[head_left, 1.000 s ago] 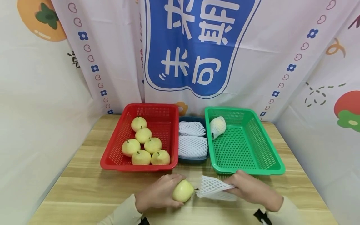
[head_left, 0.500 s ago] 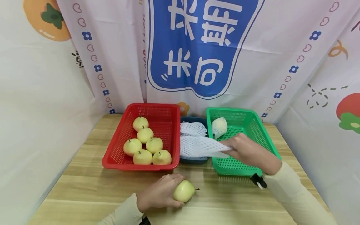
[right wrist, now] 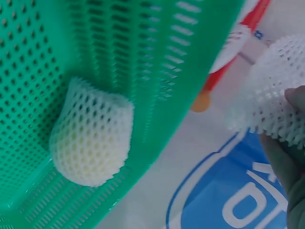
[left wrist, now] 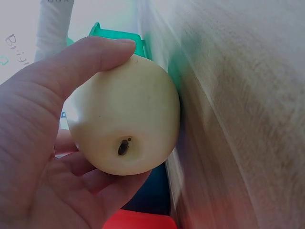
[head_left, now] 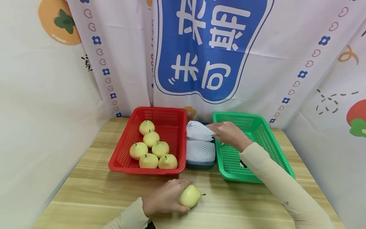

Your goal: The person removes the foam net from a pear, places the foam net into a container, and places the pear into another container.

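Note:
My left hand (head_left: 167, 197) holds a yellow-green pear (head_left: 190, 196) on the wooden table, its stem pointing right. In the left wrist view the thumb and fingers wrap round the pear (left wrist: 126, 114), with its blossom end facing the camera. Over the back of the dark blue basket (head_left: 201, 166), my right hand (head_left: 230, 135) pinches a white foam net sleeve (head_left: 198, 130). The right wrist view has this net (right wrist: 271, 90) between thumb and finger at the right edge. More foam nets (head_left: 200, 151) lie in the front of the blue basket.
The red basket (head_left: 147, 171) on the left contains several bare pears (head_left: 148, 161). To the right stands the green basket (head_left: 234, 159); a net-wrapped pear (right wrist: 93, 138) lies in it, mostly hidden by my right arm in the head view. Printed cloth hangs behind.
My right hand has carried a foam net away from the pear, forward to the back of the blue basket. The left hand keeps its hold on the pear.

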